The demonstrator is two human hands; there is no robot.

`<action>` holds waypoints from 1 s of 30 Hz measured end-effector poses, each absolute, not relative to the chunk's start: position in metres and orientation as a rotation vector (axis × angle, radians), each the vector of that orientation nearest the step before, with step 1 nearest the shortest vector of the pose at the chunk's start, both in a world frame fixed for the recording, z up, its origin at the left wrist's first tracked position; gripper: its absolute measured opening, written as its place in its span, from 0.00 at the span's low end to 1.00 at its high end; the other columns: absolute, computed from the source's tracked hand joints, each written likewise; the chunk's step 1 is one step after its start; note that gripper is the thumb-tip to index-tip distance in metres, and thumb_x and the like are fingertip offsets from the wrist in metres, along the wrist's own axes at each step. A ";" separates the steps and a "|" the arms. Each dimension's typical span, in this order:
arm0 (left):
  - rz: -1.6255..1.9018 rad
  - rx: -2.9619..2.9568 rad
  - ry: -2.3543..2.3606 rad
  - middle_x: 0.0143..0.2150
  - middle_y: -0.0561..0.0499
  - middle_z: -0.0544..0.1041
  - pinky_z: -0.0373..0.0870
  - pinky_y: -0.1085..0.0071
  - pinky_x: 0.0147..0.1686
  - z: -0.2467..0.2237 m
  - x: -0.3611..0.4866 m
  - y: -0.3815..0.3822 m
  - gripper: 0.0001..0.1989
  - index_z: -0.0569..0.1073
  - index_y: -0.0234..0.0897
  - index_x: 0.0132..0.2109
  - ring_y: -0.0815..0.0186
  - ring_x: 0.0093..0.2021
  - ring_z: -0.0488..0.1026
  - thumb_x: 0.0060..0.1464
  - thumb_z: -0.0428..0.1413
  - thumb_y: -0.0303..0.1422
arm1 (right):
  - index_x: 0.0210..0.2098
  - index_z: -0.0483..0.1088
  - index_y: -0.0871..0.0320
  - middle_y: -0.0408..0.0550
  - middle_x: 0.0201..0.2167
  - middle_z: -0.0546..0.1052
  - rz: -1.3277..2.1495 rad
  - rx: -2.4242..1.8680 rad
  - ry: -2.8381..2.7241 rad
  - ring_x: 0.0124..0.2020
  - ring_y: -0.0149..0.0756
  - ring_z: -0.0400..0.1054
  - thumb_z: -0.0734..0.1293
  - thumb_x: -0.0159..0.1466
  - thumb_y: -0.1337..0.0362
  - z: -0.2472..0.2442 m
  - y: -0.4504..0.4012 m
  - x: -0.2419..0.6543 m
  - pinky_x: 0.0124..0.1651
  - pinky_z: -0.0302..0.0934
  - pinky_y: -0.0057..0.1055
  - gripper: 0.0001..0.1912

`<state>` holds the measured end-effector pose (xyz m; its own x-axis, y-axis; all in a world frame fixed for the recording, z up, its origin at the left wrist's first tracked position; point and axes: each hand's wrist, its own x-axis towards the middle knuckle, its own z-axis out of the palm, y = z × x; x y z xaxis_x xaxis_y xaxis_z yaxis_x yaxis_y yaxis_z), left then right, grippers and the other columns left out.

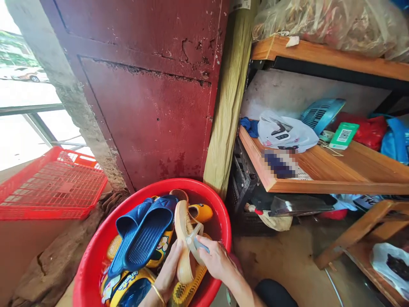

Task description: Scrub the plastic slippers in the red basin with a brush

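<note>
Sandal [184,266], beige, is held tilted over the red basin [88,268], between six and seven o'clock in the head view. Left hand [170,265]: grip clamped on the sandal's side. Right hand [217,258]: grip closed on a blue-grey handle [200,245] at the strap. Blue slippers [145,238] lie at the sandal's nine o'clock, a yellow clog [204,212] at one.

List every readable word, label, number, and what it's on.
No words or numbers legible.
Green card: QR-type code; small print unreadable.
Yellow slipper: lettering too blurred.
White bag on shelf: print unreadable.
Label atop pole: cut off, unreadable.
Lower bag: dark lettering, unreadable.
Pixelated item: masked.
</note>
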<state>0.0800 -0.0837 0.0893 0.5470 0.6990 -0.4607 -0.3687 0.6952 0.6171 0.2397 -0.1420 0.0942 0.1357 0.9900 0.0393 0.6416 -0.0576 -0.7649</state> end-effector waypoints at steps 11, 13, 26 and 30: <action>0.552 0.442 0.884 0.39 0.40 0.84 0.79 0.58 0.36 0.094 0.078 -0.076 0.27 0.74 0.35 0.56 0.48 0.37 0.83 0.51 0.65 0.42 | 0.55 0.71 0.50 0.50 0.43 0.79 0.274 -2.210 -1.773 0.38 0.39 0.75 0.57 0.70 0.63 0.107 -0.137 0.231 0.41 0.65 0.30 0.18; 0.553 0.430 0.901 0.36 0.40 0.84 0.79 0.60 0.33 0.087 0.078 -0.073 0.25 0.76 0.32 0.52 0.51 0.34 0.83 0.52 0.63 0.45 | 0.52 0.72 0.51 0.49 0.41 0.79 0.341 -2.124 -1.833 0.38 0.38 0.75 0.56 0.70 0.64 0.114 -0.139 0.232 0.40 0.63 0.29 0.17; 0.490 0.387 1.002 0.34 0.40 0.84 0.80 0.61 0.35 0.075 0.076 -0.068 0.26 0.77 0.31 0.49 0.53 0.33 0.83 0.55 0.59 0.50 | 0.44 0.73 0.51 0.47 0.40 0.80 0.510 -2.089 -1.840 0.40 0.38 0.74 0.57 0.69 0.64 0.101 -0.173 0.239 0.41 0.60 0.28 0.13; 0.547 0.418 1.040 0.38 0.38 0.84 0.80 0.58 0.39 0.077 0.082 -0.077 0.27 0.75 0.31 0.55 0.51 0.36 0.83 0.57 0.57 0.48 | 0.45 0.72 0.54 0.52 0.41 0.79 0.345 -2.219 -1.685 0.40 0.42 0.75 0.59 0.67 0.67 0.084 -0.149 0.209 0.41 0.63 0.31 0.12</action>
<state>0.0816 -0.0773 0.0765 0.3943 0.6067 -0.6903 -0.2251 0.7920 0.5675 0.2089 -0.1490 0.0843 0.2704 0.9627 0.0081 0.8821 -0.2444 -0.4028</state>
